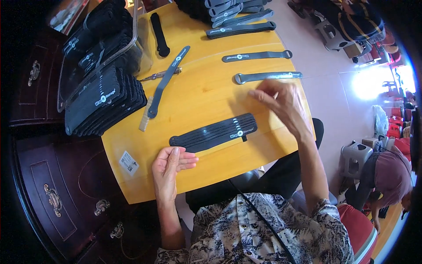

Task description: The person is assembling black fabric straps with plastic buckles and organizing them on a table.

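Note:
A neat stack of black storage straps (211, 133) lies on the yellow table (206, 97) in front of me, rounded ends at the left. My left hand (170, 168) is beside that left end, fingers stretched out and thumb raised, with nothing gripped. Above and right of the stack hovers my right hand (281, 103), slightly blurred, its thumb apart from its fingers and nothing visible in it. Just beyond its fingers lies a single grey strap with a ring end (269, 77). Another single strap (257, 56) lies farther back.
A clear plastic bin (127, 50) with bundled straps stands at the left, a large strap pile (105, 101) against it. Loose straps (169, 81), a pen-like tool (160, 75) and a white label (129, 163) lie on the table. Grey stools (356, 158) and a bending person (391, 171) are at the right.

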{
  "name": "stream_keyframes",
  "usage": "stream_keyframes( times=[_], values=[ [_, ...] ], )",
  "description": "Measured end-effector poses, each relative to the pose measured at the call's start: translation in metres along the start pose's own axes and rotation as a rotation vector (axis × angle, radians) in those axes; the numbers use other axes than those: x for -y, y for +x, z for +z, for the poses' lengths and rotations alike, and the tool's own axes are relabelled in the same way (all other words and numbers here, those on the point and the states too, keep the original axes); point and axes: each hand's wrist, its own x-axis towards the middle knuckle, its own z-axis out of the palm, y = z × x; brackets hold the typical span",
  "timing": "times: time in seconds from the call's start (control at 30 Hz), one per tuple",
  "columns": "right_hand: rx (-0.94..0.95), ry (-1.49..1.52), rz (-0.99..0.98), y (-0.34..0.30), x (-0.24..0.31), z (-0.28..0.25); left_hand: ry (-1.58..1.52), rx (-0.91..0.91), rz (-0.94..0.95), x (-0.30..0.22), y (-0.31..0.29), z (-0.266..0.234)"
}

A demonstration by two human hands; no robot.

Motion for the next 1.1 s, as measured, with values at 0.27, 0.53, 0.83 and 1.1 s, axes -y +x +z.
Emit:
stream_keyframes(
  times=[0.27,0.53,0.83,1.1],
  values=[
    [-0.185,-0.353,-0.300,0.035,-0.044,0.005,0.125,-0.025,0.103,-0.001,-0.009,0.017],
    [-0.094,-0.019,-0.021,-0.001,-0.021,-0.015,0.160,0.076,0.190,-0.002,-0.029,0.044],
    [0.215,0.083,-0.250,-0.094,0.018,-0.001,0.128,0.236,0.219,0.005,-0.038,0.076],
    [0.349,-0.025,-0.269,-0.100,0.014,0.011,0.205,0.152,0.261,0.016,-0.045,0.049]
  ],
)
